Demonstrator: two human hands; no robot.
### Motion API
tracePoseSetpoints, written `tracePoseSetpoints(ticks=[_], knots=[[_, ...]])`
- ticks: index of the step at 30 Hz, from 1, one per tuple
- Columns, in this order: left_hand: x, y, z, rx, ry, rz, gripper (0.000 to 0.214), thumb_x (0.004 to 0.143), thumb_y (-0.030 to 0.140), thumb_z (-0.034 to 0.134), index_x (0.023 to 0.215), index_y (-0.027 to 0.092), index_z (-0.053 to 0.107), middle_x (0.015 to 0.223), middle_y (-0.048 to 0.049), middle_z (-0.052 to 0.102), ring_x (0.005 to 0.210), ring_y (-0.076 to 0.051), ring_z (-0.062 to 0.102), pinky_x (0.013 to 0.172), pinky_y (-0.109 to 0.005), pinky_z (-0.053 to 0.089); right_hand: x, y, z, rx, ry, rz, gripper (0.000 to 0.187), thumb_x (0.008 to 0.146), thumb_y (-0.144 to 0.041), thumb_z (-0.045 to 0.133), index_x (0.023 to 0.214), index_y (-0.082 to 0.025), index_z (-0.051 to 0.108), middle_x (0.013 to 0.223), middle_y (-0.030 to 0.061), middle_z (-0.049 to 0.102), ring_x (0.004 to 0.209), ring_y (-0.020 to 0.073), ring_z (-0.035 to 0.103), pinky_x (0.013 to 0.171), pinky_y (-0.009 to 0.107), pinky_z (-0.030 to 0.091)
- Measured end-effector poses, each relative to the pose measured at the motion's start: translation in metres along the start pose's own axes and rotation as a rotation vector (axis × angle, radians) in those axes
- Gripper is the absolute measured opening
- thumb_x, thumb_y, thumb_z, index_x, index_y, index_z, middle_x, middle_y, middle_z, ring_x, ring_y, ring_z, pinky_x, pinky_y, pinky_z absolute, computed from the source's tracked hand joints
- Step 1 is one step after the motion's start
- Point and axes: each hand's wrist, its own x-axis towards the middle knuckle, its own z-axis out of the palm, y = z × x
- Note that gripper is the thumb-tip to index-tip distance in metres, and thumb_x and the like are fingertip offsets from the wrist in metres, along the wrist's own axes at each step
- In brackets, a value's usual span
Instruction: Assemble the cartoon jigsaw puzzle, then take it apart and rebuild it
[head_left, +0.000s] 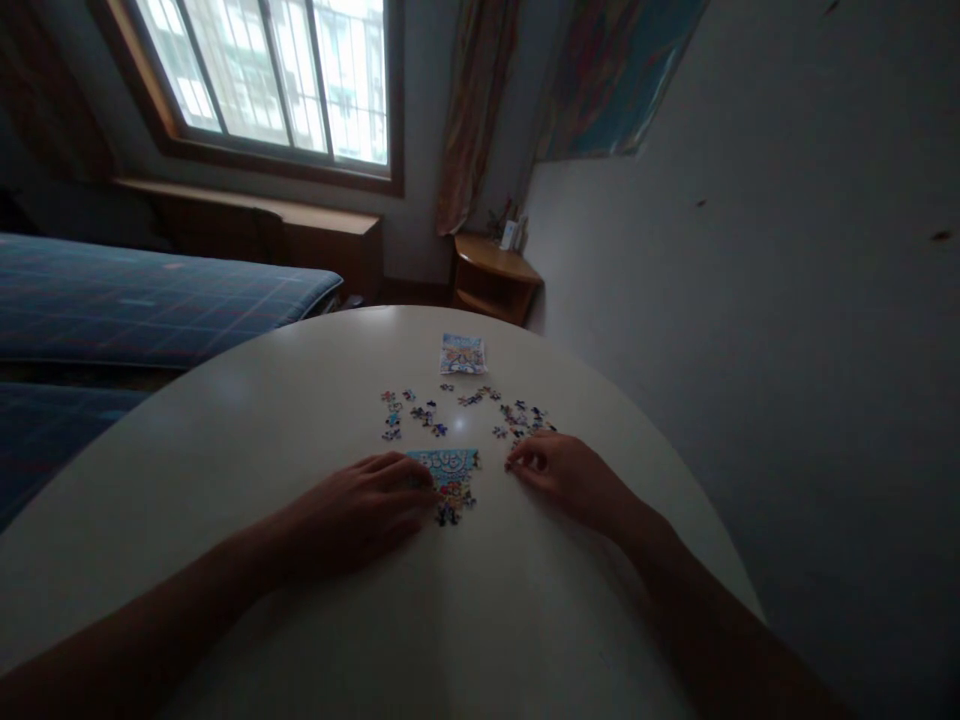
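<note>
A partly joined jigsaw puzzle (pixel 452 468) lies on the white round table (pixel 300 380), with blue and lettering along its top and uneven right and lower edges. My left hand (pixel 379 500) rests palm down at its left side, fingers loosely extended and lying over that edge. To the right of the puzzle, my right hand (pixel 566 475) pinches a small puzzle piece (pixel 510 464) between thumb and forefinger, just above or on the tabletop. Several loose pieces (pixel 517 413) are heaped beyond my right hand. More loose pieces (pixel 393 417) lie scattered beyond the left hand.
A small printed picture packet (pixel 463 355) sits near the table's far side. On the left is a bed with a blue plaid mattress (pixel 150 300). A wooden corner shelf (pixel 495 262) stands behind the table, and a pale wall (pixel 750 300) runs along the right.
</note>
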Motion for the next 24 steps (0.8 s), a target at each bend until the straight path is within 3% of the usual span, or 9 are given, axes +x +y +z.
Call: tracePoseSetpoints(ticks=[6, 10, 14, 18, 24], knots=[[-0.001, -0.003, 0.003, 0.021, -0.015, 0.025, 0.032, 0.098, 0.019, 0.050, 0.129, 0.024, 0.056, 0.134, -0.0081, 0.057, 0.122, -0.023, 0.054, 0.105, -0.040, 0.048, 0.005, 0.003, 0.002, 0.022, 0.032, 0.058, 0.010, 0.086, -0.029, 0.066, 0.088, -0.024, 0.074, 0.087, 0.0029, 0.070, 0.075, 0.0161, 0.063, 0.068, 0.028, 0.047], [-0.002, -0.002, 0.002, 0.011, -0.029, 0.030, 0.032, 0.098, 0.020, 0.050, 0.129, 0.024, 0.056, 0.140, -0.0066, 0.054, 0.127, -0.023, 0.052, 0.107, -0.040, 0.047, 0.011, 0.016, 0.009, -0.061, 0.183, 0.088, 0.023, 0.089, -0.030, 0.061, 0.109, -0.022, 0.071, 0.112, 0.0098, 0.069, 0.104, 0.0243, 0.062, 0.093, 0.040, 0.048], [-0.001, -0.001, 0.000, -0.016, -0.046, 0.048, 0.032, 0.100, 0.020, 0.047, 0.130, 0.025, 0.056, 0.142, -0.0055, 0.054, 0.130, -0.023, 0.051, 0.109, -0.041, 0.045, 0.015, 0.025, 0.022, -0.119, 0.217, 0.098, 0.044, 0.092, -0.036, 0.057, 0.132, -0.018, 0.060, 0.142, 0.0148, 0.053, 0.132, 0.0304, 0.046, 0.108, 0.049, 0.038], [-0.002, -0.002, 0.004, -0.020, -0.025, 0.044, 0.034, 0.101, 0.019, 0.045, 0.133, 0.025, 0.054, 0.142, -0.0052, 0.055, 0.135, -0.023, 0.046, 0.111, -0.042, 0.044, 0.019, 0.025, 0.029, -0.124, 0.187, 0.002, 0.040, 0.093, -0.037, 0.055, 0.128, -0.021, 0.064, 0.142, 0.0117, 0.055, 0.134, 0.0286, 0.045, 0.113, 0.050, 0.032], [-0.002, -0.003, 0.006, 0.003, -0.015, 0.003, 0.036, 0.099, 0.021, 0.048, 0.135, 0.026, 0.054, 0.142, -0.0056, 0.054, 0.133, -0.025, 0.048, 0.109, -0.045, 0.046, 0.020, 0.022, 0.026, -0.048, 0.231, -0.010, 0.029, 0.090, -0.035, 0.061, 0.114, -0.025, 0.073, 0.133, 0.0099, 0.061, 0.127, 0.0265, 0.050, 0.109, 0.048, 0.036]])
